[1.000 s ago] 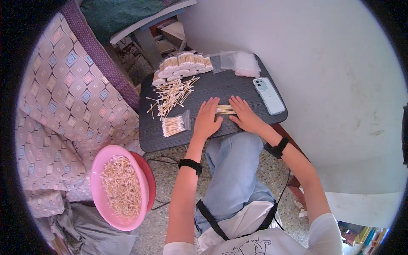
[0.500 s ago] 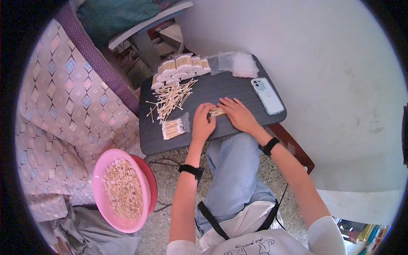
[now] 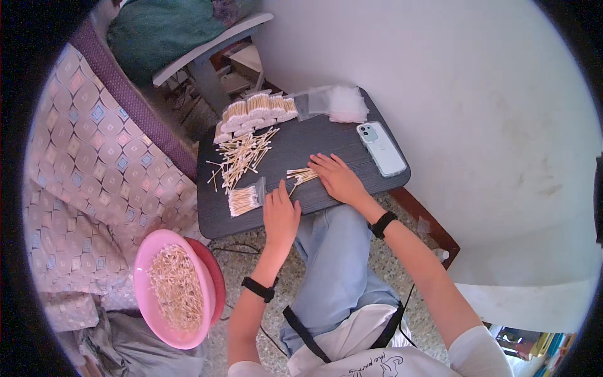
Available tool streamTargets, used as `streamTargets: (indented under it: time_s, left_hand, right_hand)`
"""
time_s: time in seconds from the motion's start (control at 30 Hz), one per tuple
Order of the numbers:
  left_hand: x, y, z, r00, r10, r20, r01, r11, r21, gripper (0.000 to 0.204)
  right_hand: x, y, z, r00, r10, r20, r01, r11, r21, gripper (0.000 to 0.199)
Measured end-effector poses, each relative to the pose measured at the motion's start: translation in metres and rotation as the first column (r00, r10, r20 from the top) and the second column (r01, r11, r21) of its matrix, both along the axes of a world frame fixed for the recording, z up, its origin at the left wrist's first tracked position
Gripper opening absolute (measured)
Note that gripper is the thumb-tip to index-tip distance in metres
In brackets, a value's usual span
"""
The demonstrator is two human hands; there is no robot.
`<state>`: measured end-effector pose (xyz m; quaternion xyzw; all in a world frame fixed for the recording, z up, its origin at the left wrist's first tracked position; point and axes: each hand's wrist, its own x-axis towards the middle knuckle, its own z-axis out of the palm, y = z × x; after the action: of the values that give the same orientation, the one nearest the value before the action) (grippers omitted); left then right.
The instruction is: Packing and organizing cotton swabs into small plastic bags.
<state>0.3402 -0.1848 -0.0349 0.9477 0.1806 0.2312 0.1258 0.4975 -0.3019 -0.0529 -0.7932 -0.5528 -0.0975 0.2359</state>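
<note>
A small bundle of cotton swabs lies on the dark tabletop. My right hand rests flat across its right end, fingers stretched out; the swab ends beneath are hidden. To the left and nearer, my left hand is on the table with its fingers extended, holding nothing I can see. A single swab slants from the bundle close to its fingertips. Just left of that hand sits a clear zip bag filled with swabs. Beyond the bag spreads a loose pile of swabs.
Stacked packs of swabs line the far left edge. Empty clear bags lie at the far right, near a pale phone. A pink basin full of swabs stands low on my left. The wall rises on the right.
My left hand has come off the bundle, moving left and toward me, so more swabs show. My right hand stays on them. The whole view has shifted slightly.
</note>
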Motion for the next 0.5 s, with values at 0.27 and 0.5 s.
streamTargets:
  time_s: [0.27,0.5]
  left_hand:
    - [-0.007,0.015,0.004,1.000,-0.022,-0.013,0.021,0.998,-0.059,0.007]
    - [0.003,0.011,0.007,0.990,-0.140,-0.011,0.139,0.988,-0.061,0.017]
  right_hand:
    - [0.001,-0.002,-0.002,0.997,0.007,-0.071,-0.004,0.999,0.035,0.038]
    - [0.000,0.001,-0.002,0.998,0.019,-0.062,-0.013,0.996,0.091,0.042]
